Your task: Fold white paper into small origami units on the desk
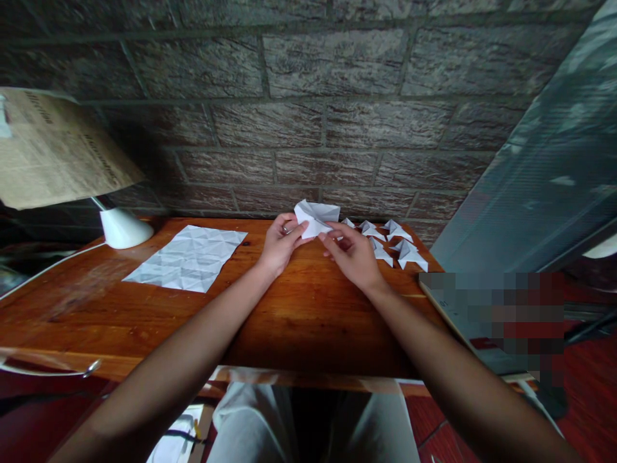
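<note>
A partly folded piece of white paper (315, 217) is held up over the back of the wooden table, between both hands. My left hand (283, 241) grips its left side, thumb on the front face and a ring on one finger. With thumb and fingers, my right hand (354, 252) pinches its lower right corner. Just beyond the right hand lie several small folded white paper pieces (411, 254), pointed in shape. To the left, a creased white paper sheet (187, 258) lies spread on the tabletop, covered in a grid of fold lines.
A lamp with a white base (126, 228) and a brown paper shade (58, 148) stands at the left. Behind the wooden table (308, 321) rises a brick wall (289, 128). A grey-green panel (511, 173) slants along the right side.
</note>
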Tool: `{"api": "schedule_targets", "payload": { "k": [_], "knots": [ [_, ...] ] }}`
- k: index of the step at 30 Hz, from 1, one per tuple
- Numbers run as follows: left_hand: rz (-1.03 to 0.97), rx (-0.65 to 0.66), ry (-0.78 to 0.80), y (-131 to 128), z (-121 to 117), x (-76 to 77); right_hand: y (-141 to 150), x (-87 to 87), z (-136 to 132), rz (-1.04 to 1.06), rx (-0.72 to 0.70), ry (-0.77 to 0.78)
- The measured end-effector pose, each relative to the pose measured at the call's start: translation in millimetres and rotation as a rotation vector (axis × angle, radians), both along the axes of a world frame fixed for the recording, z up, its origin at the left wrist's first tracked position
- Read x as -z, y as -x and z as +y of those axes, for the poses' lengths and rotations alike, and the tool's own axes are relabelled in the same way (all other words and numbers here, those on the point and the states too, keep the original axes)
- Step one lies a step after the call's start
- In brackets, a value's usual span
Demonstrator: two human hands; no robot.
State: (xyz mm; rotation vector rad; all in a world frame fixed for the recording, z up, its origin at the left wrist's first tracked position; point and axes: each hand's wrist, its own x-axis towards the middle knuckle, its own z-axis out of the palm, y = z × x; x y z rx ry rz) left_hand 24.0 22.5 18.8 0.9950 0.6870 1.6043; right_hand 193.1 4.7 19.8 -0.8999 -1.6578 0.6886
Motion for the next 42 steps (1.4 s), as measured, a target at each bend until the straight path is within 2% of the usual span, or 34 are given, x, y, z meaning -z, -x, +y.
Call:
{"api": "schedule_targets", "payload": {
  "k": [8,15,25,34,38,42],
  "knots": [
    [-0.006,-0.024,-0.021,-4,-3,-0.5,-2,1.0,3,0.019,0.121,-0.02],
    [0.048,-0.041,-0.023,-4,-1,2.6,-4,0.5,5,0.105,0.02,0.019],
    [0.09,-0.044,-0.009,-6,-7,-0.4,1,-3.4,-2,0.001,-0.007,0.013],
    [0.082,-0.076,0.047,-6,-4,3.5,2,4.4,2,0.044,-0.114,0.17],
    [0.094,-0.128,0.028,-7,-3,4.3,4,5.9,2,0.094,-0.142,0.195],
    [0.13,-0.227,-0.033,-8,-4,3.4,7,6.5,-1,0.087,-0.115,0.148]
  ]
}}
